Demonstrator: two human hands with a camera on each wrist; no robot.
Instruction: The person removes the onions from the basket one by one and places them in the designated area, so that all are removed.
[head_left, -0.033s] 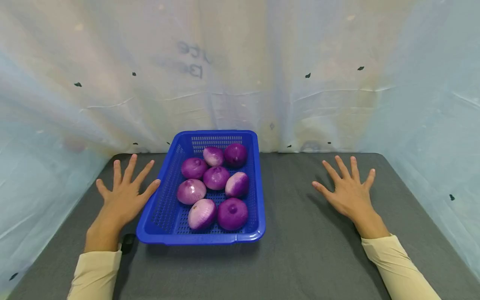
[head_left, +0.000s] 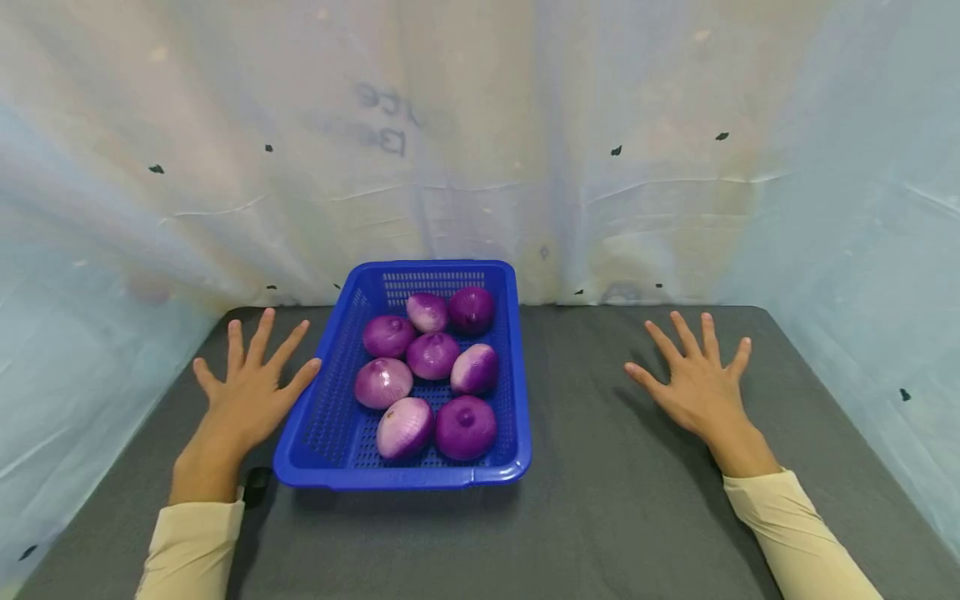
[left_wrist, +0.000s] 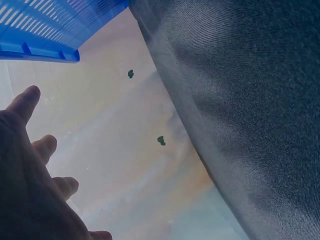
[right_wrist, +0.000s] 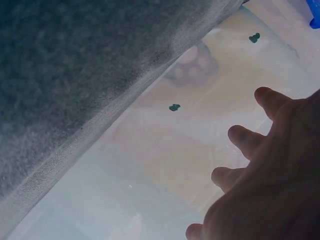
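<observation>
Several purple onions (head_left: 466,427), some with paler whitish sides, lie in a blue perforated plastic basket (head_left: 397,478) left of centre. My left hand (head_left: 243,404) is spread beside the basket, its thumb tip at the left rim; whether it touches cannot be told. To the right of the basket and well apart from it, my right hand (head_left: 703,392) is held over the table with fingers spread and nothing in it. The left wrist view shows the basket's side (left_wrist: 45,30) above the left fingers. Only a blue corner of the basket (right_wrist: 315,15) enters the right wrist view.
A dark grey cloth-like surface covers the table (head_left: 615,500). Pale plastic sheeting (head_left: 480,125) with small dark spots hangs behind the table and along both sides. A small black object (head_left: 257,482) shows beside the left wrist.
</observation>
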